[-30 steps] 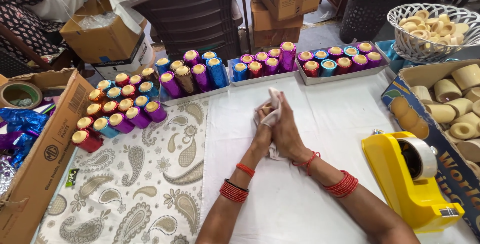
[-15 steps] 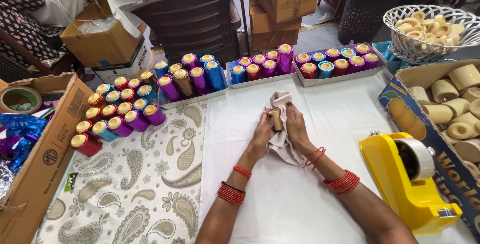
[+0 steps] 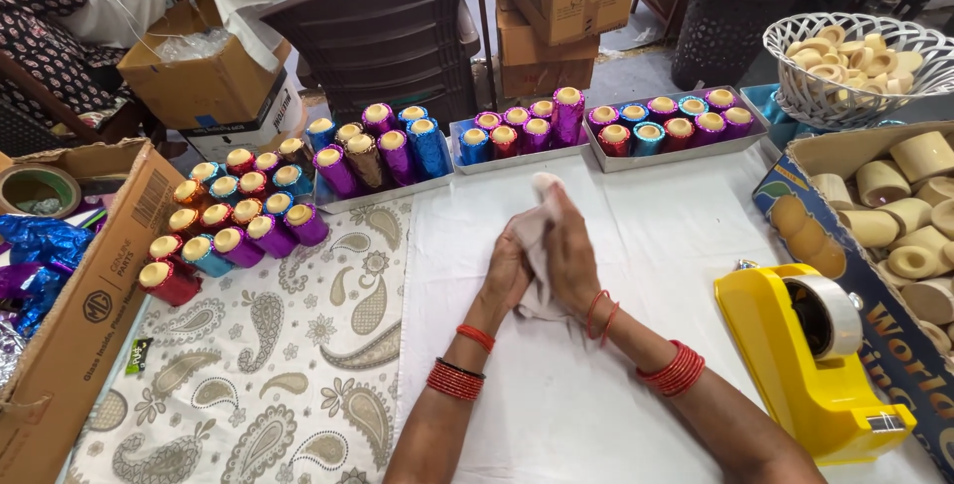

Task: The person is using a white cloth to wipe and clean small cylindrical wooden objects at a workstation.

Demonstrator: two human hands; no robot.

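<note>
Hands pressed together at table centre: my left hand point(image 3: 509, 275) and right hand point(image 3: 570, 257) have fingers closed round a pale cloth point(image 3: 535, 231). Whatever is wrapped inside stays hidden. Loosened palms could drop it toward the foil cups point(image 3: 517, 132).

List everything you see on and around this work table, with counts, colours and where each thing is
cloth: one, off-white, pressed between both hands at table centre
foil-wrapped cups: many, purple, blue, red and gold, loose at left
trays of wrapped cups: three, grey, along the far edge
tape dispenser: one, yellow, right foreground
basket: one, white, holding plain cream cups, far right
box of plain cups: one, cardboard, right edge
cardboard box: one, brown, left edge, with blue foil and a tape roll
chair: one, dark brown, behind the table
left hand: one, closed on the cloth
right hand: one, closed on the cloth
</note>
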